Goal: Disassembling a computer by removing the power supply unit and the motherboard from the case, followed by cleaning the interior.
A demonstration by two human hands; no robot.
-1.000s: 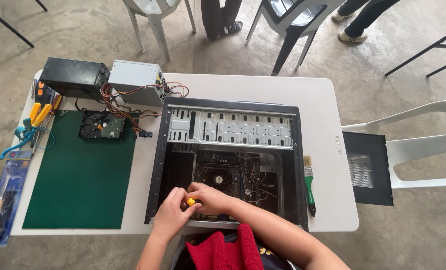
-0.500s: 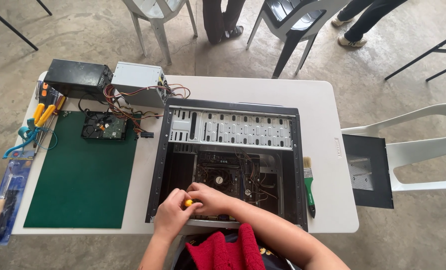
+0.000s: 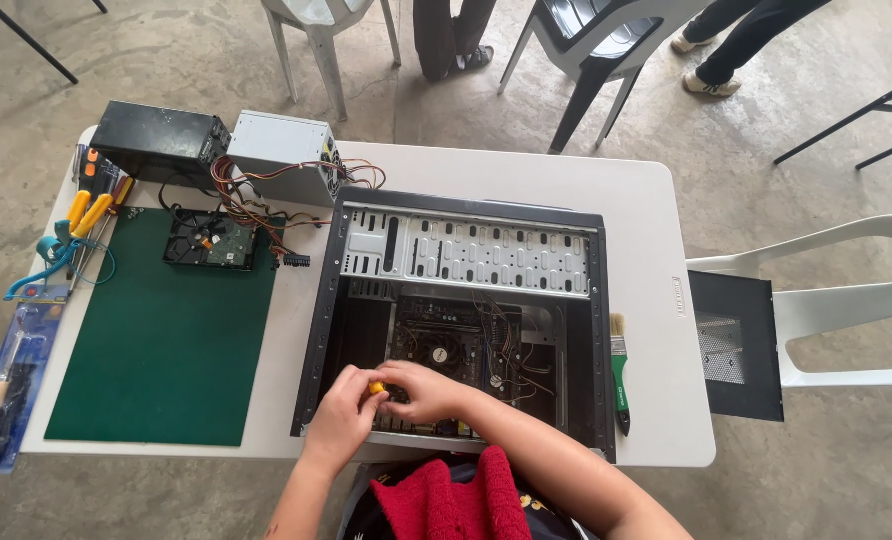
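Note:
An open black computer case lies flat on the white table, its motherboard showing inside. Both hands meet over the case's near left corner. My left hand and my right hand are closed together around a small yellow-handled tool, most of it hidden by the fingers. A red cloth lies at my lap just below the table edge.
A green mat covers the left of the table, with a hard drive, two power supply units and hand tools around it. A green-handled brush lies right of the case. Plastic chairs and people's legs stand behind.
The hands stay at the same corner of the case, holding the yellow tool. The view has shifted slightly; nothing else has moved.

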